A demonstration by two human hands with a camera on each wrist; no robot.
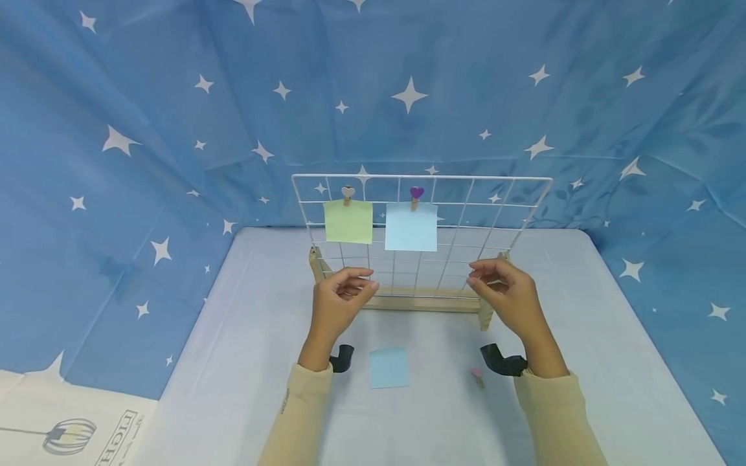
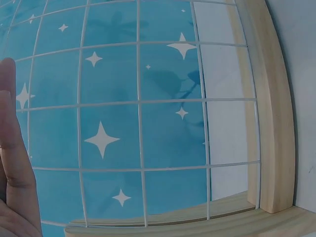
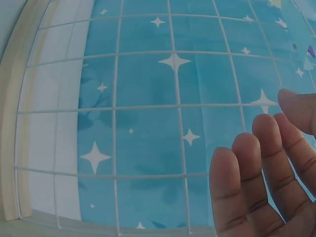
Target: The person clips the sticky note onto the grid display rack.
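Note:
My left hand [image 1: 342,301] is raised in front of the lower left of a white wire grid [image 1: 445,259], its fingers loosely bent and nothing between them. On the other side my right hand [image 1: 507,291] hovers before the lower right of the grid, likewise holding nothing; the right wrist view shows its relaxed fingers [image 3: 269,148]. A green paper note [image 1: 348,221] hangs on the grid under a white heart clip [image 1: 348,192]. Beside it, a purple heart clip [image 1: 416,193] holds a light blue note [image 1: 410,226].
A wooden stand [image 1: 431,304] carries the grid. On the white table [image 1: 425,414], nearer me, lie another blue note [image 1: 389,367] between my forearms and a pink heart clip [image 1: 478,377] by the right wrist. Blue star-patterned cloth [image 1: 373,129] rises behind the table.

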